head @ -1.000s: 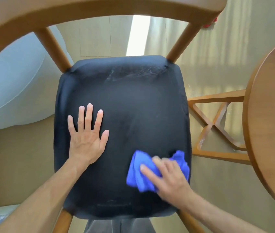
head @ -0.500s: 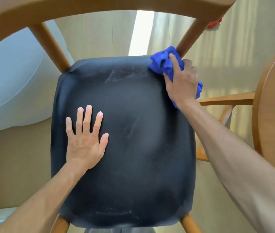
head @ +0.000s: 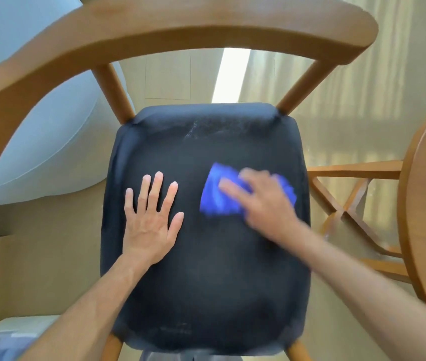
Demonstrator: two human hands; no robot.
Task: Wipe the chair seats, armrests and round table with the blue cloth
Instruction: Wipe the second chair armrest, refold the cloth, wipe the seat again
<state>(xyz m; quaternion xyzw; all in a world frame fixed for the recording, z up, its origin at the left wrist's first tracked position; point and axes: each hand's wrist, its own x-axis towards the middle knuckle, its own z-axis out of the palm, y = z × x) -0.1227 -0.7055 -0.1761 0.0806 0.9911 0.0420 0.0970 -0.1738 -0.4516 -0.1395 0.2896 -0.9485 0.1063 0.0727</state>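
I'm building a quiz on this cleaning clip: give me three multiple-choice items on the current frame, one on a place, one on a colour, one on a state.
1. Where is the cloth?
A. on the seat's right half
B. on the round table
C. on the armrest

2. What colour is the seat?
A. red
B. black
C. white

3. How is the left hand?
A. gripping the cloth
B. clenched in a fist
C. flat, fingers spread on the seat

Answers: 1 A, it lies under the right hand on the seat; 2 B, the cushion is black; 3 C, its palm is down and it holds nothing.
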